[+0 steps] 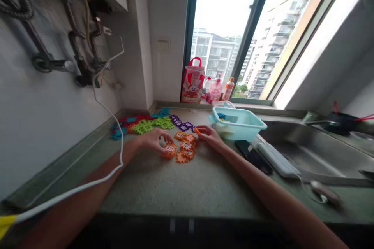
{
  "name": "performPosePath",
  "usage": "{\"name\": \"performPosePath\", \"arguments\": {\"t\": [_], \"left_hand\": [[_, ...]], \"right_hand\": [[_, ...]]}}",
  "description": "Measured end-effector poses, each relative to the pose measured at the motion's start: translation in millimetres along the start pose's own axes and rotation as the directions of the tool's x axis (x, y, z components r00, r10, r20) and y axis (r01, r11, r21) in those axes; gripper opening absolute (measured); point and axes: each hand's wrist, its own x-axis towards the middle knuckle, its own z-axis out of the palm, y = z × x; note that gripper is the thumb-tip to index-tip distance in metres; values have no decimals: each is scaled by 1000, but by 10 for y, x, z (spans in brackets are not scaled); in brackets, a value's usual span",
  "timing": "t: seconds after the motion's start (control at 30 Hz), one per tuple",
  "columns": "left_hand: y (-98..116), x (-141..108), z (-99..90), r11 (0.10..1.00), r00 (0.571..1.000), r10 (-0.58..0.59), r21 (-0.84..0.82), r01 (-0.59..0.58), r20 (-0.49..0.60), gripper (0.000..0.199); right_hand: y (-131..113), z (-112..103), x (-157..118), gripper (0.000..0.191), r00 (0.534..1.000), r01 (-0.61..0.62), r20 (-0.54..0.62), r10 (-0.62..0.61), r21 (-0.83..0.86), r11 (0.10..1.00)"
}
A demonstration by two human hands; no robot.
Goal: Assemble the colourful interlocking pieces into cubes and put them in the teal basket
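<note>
My left hand [152, 140] curls its thumb and fingers around an orange interlocking toy piece [170, 150] with a grid-like window, low over the counter. My right hand [212, 137] pinches another orange piece [196, 130] between thumb and fingertips. Between the hands lies a loose pile of orange pieces [187, 145], some overlapping. Purple pieces [183, 124] lie just behind the pile. Farther left are green pieces [149, 125], with red and blue ones [117, 134] beyond my left hand.
A light blue plastic tub [242, 131] with a few pieces inside stands right of my right hand. Beside it are a black phone [253, 155], a white power strip [276, 158] and a sink [315, 148]. A white cable [121, 144] hangs across my left arm. Bottles [215, 90] line the windowsill.
</note>
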Motion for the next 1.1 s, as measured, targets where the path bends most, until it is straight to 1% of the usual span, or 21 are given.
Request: {"name": "performPosePath", "arguments": {"t": [0.1,0.2,0.23,0.27,0.33,0.37,0.43,0.5,0.53,0.57,0.67,0.7,0.77,0.87,0.93,1.0,1.1], "left_hand": [[-57,16,64,998,997,-47,-48,50,60,59],[-40,23,89,992,989,-113,-51,118,94,84],[-25,23,87,990,986,-133,-38,138,105,88],[-12,23,82,988,982,-151,-23,155,113,88],[-13,34,78,986,982,-161,-17,164,95,78],[-31,48,86,988,987,-151,-28,152,57,71],[-99,102,132,991,989,-128,-46,124,-76,58],[-183,191,211,995,975,-99,-23,97,-199,52],[-219,243,255,997,972,-77,10,81,-223,52],[-246,294,296,997,974,-50,52,63,-221,53],[-270,402,371,987,989,5,157,19,-150,48],[-268,415,377,985,990,1,169,24,-144,44],[-273,407,361,984,984,-16,172,47,-176,39],[-327,351,300,979,962,-76,165,123,-263,44],[-372,312,254,968,949,-152,154,200,-275,52],[-395,279,212,958,943,-213,136,253,-255,52],[-375,227,150,955,935,-245,102,278,-256,44]], "right_hand": [[19,135,74,49,998,61,38,-59,-46,997],[32,207,111,47,989,115,108,-101,-137,984],[33,213,114,47,985,134,136,-111,-175,975],[30,213,114,47,979,152,165,-118,-210,966],[12,198,106,46,967,182,224,-124,-257,949],[-2,187,101,47,960,193,250,-126,-268,944],[-38,169,88,46,950,207,284,-126,-278,938],[-77,162,73,46,946,216,297,-126,-290,932],[-94,163,65,46,946,220,297,-128,-300,928],[-108,166,56,46,947,224,294,-130,-313,923],[-128,174,30,46,948,235,285,-137,-345,909],[-127,170,22,47,949,235,283,-136,-351,906],[-121,146,3,48,953,230,273,-133,-363,903],[-143,92,-38,47,963,220,234,-138,-376,900],[-213,79,-81,43,968,226,191,-161,-395,891],[-329,114,-137,40,967,251,158,-199,-459,852],[-527,265,-231,34,962,269,131,-238,-583,766]]}}
